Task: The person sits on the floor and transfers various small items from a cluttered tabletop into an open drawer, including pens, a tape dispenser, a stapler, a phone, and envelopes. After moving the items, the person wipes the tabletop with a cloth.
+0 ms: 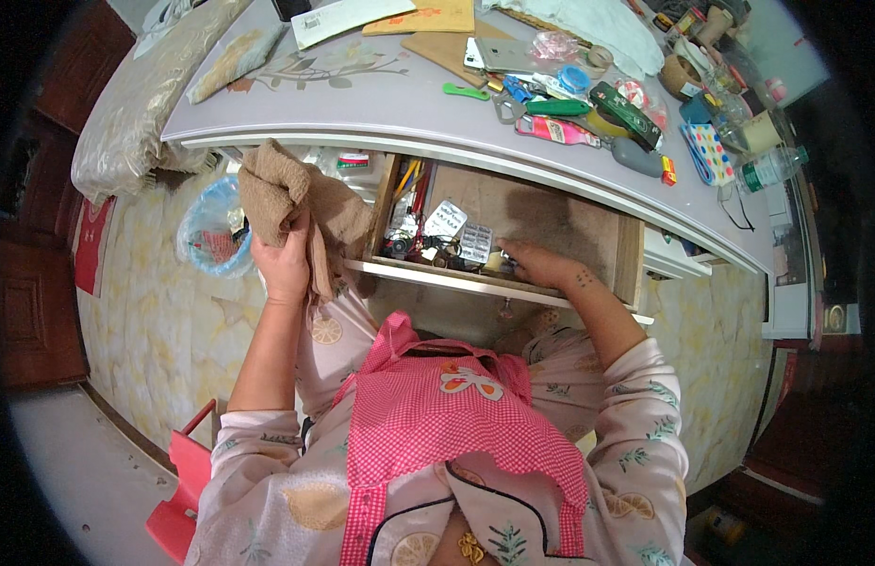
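Note:
My left hand [283,262] is closed around a brown towelling cloth [277,184], which bunches up above the fist and drapes over the left corner of the drawer [579,226]. The drawer is pulled out from under the table. Inside its front right part, my right hand [539,265] reaches down with curled fingers at a small pale item [499,261]; what the fingertips pinch is partly hidden. Beside them lie a silver blister pack [476,242], a white packet [446,219] and a tangle of dark small things. Pencils [407,179] lie along the drawer's left side.
On the tabletop [343,104] at the right are a green-handled tool [557,108], a dark green box [626,115], a plastic bottle [772,168] and other clutter. A lined bin [214,231] stands left of the drawer. A red chair [185,481] is at lower left.

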Motion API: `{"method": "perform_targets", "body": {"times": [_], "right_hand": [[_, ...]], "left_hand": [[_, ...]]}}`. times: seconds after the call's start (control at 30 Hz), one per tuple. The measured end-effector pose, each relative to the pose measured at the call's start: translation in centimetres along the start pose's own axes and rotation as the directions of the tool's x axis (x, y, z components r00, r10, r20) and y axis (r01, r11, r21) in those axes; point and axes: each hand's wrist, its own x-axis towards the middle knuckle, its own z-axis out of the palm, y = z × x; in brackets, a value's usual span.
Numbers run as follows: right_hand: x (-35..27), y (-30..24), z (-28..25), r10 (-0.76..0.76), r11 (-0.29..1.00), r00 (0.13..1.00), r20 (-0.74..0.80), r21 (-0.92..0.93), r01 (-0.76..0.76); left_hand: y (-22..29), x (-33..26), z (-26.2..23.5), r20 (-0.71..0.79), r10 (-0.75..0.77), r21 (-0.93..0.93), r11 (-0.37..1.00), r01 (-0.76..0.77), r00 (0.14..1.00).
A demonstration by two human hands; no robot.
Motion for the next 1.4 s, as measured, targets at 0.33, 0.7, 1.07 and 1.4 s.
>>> {"method": "perform_targets", "body": {"times": [0.33,0.7,1.07,1.4], "right_hand": [[-0.2,-1.2,-1.2,-0.017,0.998,0.999,0.042,0.065,0.014],[-1.7,-2.9,-3.4,-0.037,0.999,0.997,-0.066,0.005,0.038],[0.0,-10.3,-17.3,-0.211,0.978,0.62,-0.756,-0.161,0.136],[5.5,-10.0,-21.9,-0.188,0.846,0.55,-0.814,-0.419,-0.331]], "left_hand": [[0.1,-0.1,0.1,-0.01,-0.025,-0.018,1.0,0.025,1.0],[0.0,-0.1,0.3,-0.032,-0.023,-0.045,0.999,0.022,0.999],[0.5,-0.1,0.2,0.012,-0.02,-0.013,1.0,0.02,1.0],[-0.9,-0.2,-0.5,0.005,-0.024,-0.077,0.997,0.025,1.0]]}}
